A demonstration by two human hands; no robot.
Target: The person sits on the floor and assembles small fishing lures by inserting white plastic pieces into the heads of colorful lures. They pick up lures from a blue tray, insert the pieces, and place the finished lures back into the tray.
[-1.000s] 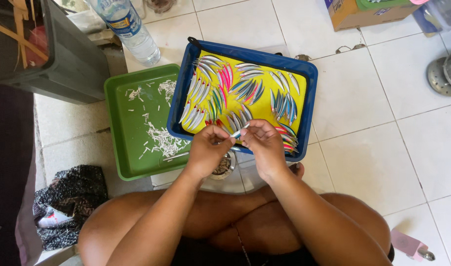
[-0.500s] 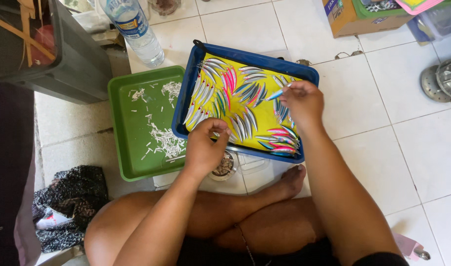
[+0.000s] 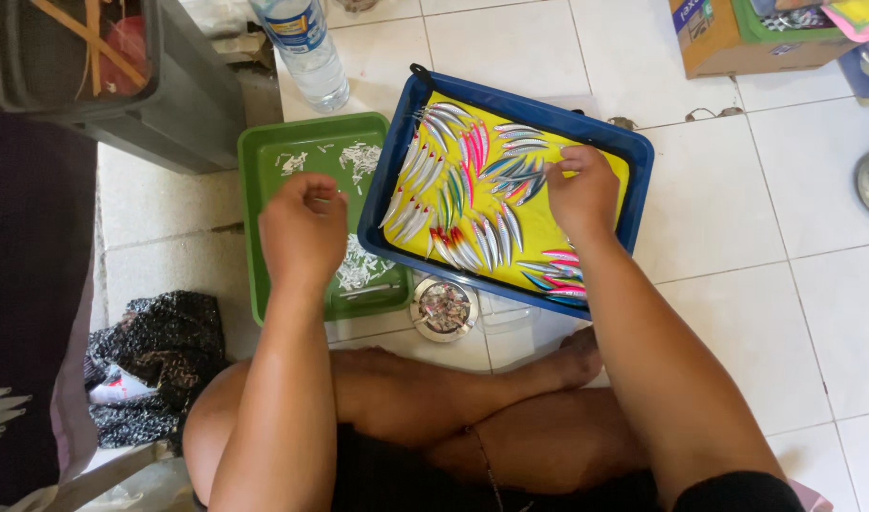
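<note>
Setting: person sits cross-legged on a tiled floor (image 3: 719, 218); no bench, everything lies on the floor.
Right hand: right hand (image 3: 582, 192) is over the blue tray (image 3: 510, 102), fingertips pressed down among the lures (image 3: 472, 204) near the tray's far right side. Grip pinched on or at a lure; which one, I cannot tell.
Left hand: left hand (image 3: 304, 228) hovers over the green tray (image 3: 292, 133), fingers curled shut. Whether anything small sits inside the grip is hidden.
Lures: slim, fish-shaped, silver, pink and blue-green, fanned in clusters on the yellow sheet (image 3: 610, 171) lining the blue tray.
Green tray: holds scattered white scraps (image 3: 359, 270); touching the blue tray's left edge.
Nearby: small round tin (image 3: 443, 307) just below the trays; bottle (image 3: 302, 47) beyond the green tray; cardboard box (image 3: 738, 38) well apart, top right; dark cloth (image 3: 155, 356) at left.
Change, one second back: both hands were together at the blue tray's near edge; now parted.
Change, half a second back: left hand has moved left over the green tray; right stays at the lures.
Reading: probably the left is shedding a scrap while the right sets or picks a lure.
</note>
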